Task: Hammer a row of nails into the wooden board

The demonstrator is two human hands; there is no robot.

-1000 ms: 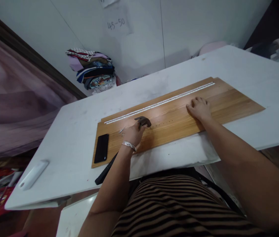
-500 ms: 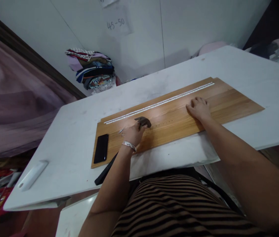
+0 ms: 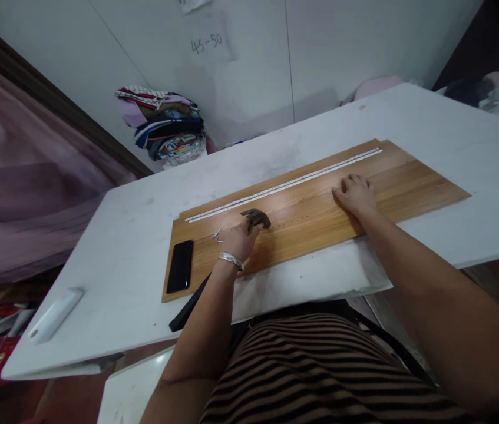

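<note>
My left hand, with a silvery bracelet at the wrist, is closed on a claw hammer near its dark head. The hammer's black handle runs back under my forearm and shows again past the board's front edge. Beneath the hammer lies a wood-grain board. A few loose nails lie on it just left of my left hand. To the right of the hammer head runs a row of small dark dots; whether they are nail heads or holes I cannot tell. My right hand rests on the board, fingers spread, holding nothing.
Two white measuring strips run along the board's far side. A black phone lies at its left end. The white table carries a pale plastic object at the left. Folded clothes are stacked by the wall.
Both hands and the hammer keep the same place on the board. The whole view has shifted very slightly.
</note>
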